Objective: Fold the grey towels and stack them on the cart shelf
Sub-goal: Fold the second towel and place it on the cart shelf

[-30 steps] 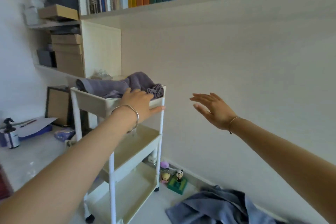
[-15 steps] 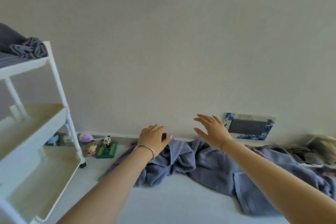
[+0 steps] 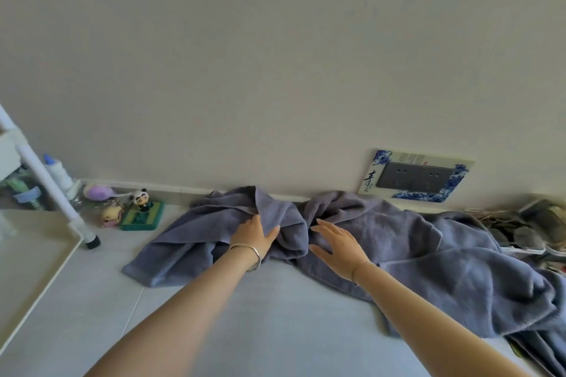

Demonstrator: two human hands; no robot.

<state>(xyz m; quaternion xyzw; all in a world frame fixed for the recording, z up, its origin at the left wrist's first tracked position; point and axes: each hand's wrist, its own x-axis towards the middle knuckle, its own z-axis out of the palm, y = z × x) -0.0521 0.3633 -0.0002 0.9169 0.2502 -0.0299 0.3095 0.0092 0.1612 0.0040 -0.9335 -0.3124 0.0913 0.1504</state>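
Now that both have left the cart (image 3: 46,184) for the next grey towel (image 3: 190,239), right hand (image 3: 335,243) lies open, left hand (image 3: 255,234) perhaps gripping.

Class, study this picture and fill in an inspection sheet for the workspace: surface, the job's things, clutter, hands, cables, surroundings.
Surface: pale tiled floor.
Job's things: grey towels lie crumpled and unfolded on the floor against the wall; white cart stands at the left edge.
Clutter: panda figurine, pink figurine and blue-capped bottle by the cart's foot; dark unclear pile at far right.
Hands: left hand rests on a towel fold, grip unclear; right hand open, fingers straight over the towels.
Cables: nothing seen.
Surroundings: plain wall with a socket plate in a blue-and-white frame.
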